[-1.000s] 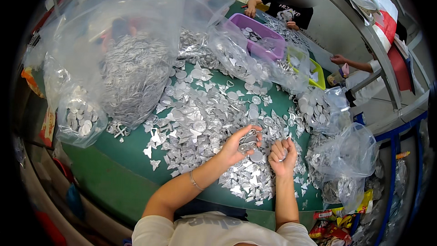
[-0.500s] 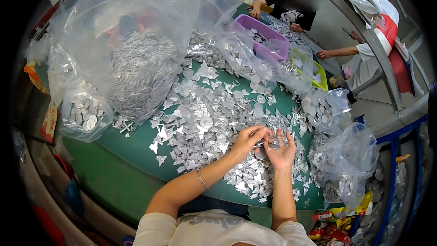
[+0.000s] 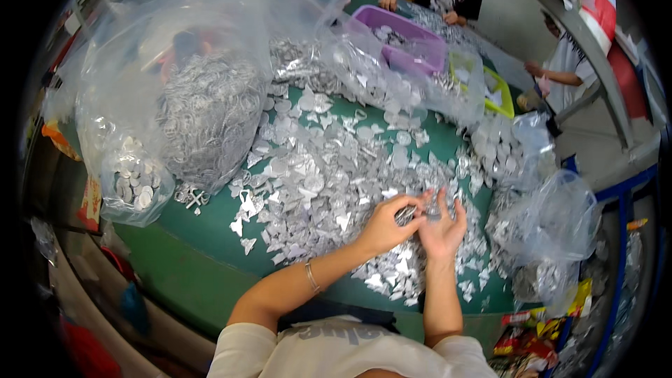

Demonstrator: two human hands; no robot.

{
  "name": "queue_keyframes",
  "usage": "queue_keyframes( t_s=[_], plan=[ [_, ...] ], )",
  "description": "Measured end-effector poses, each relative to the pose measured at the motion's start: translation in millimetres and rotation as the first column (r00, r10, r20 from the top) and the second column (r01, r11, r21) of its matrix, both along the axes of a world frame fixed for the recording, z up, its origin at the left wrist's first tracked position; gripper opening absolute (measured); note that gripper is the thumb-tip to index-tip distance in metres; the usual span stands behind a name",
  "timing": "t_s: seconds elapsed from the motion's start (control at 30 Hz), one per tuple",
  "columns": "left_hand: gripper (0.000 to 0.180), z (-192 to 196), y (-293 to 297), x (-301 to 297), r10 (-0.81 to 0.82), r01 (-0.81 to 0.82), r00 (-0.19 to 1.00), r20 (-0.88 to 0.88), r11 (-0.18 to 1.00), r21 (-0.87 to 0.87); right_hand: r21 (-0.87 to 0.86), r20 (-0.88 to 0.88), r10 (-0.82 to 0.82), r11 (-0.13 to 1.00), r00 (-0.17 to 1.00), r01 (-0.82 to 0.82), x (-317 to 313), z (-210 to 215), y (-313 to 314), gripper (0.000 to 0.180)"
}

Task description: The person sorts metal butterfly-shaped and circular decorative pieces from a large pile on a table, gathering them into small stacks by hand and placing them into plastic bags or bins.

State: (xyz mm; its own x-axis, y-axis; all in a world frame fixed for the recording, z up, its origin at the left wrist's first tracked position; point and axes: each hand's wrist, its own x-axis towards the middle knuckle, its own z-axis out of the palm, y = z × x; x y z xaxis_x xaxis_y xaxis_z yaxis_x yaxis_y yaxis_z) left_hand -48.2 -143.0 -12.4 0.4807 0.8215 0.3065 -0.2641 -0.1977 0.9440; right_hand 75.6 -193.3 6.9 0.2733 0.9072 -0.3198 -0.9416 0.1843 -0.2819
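My left hand is bent over in a pinch, with small silver metal pieces showing between its thumb and fingers. Right beside it, my right hand is turned palm up. Its fingers are partly spread and curled at the tips, and a round grey metal piece rests against them. The fingertips of the two hands meet or almost meet. Under and around them spreads a wide heap of flat silver metal pieces, many angular and some round, on the green tabletop.
A large clear bag of silver pieces stands at left, beside a small bag of discs. More filled bags line the right. Behind are a purple basket and a yellow-green basket. Two people work at the far end.
Both hands have shifted slightly right in the picture, as the whole view has moved a little. My left fingers have drawn closer together. The far-right person's arm has pulled back from the table.
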Motion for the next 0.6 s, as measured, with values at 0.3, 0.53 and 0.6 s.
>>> queue_keyframes(
  t_s=[0.3, 0.53, 0.6],
  plan=[
    [0.028, 3.1, -4.1, -1.2, 0.099, -0.046, 0.970, -0.221, 0.972, 0.231, 0.116, 0.022, -0.030, 0.993, 0.999, 0.028, -4.8, 0.2, 1.9, 0.042],
    [0.035, 8.6, -4.7, 1.9, 0.158, -0.132, 0.977, -0.142, 0.975, 0.177, 0.199, 0.297, -0.064, 0.980, 0.953, 0.003, -16.6, 6.1, 1.9, 0.040],
    [0.035, 9.2, -4.2, 0.6, 0.161, -0.128, 0.975, -0.153, 0.970, 0.205, 0.254, 0.346, -0.069, 0.967, 0.936, -0.023, -18.4, 4.9, 1.0, 0.040]
  ],
)
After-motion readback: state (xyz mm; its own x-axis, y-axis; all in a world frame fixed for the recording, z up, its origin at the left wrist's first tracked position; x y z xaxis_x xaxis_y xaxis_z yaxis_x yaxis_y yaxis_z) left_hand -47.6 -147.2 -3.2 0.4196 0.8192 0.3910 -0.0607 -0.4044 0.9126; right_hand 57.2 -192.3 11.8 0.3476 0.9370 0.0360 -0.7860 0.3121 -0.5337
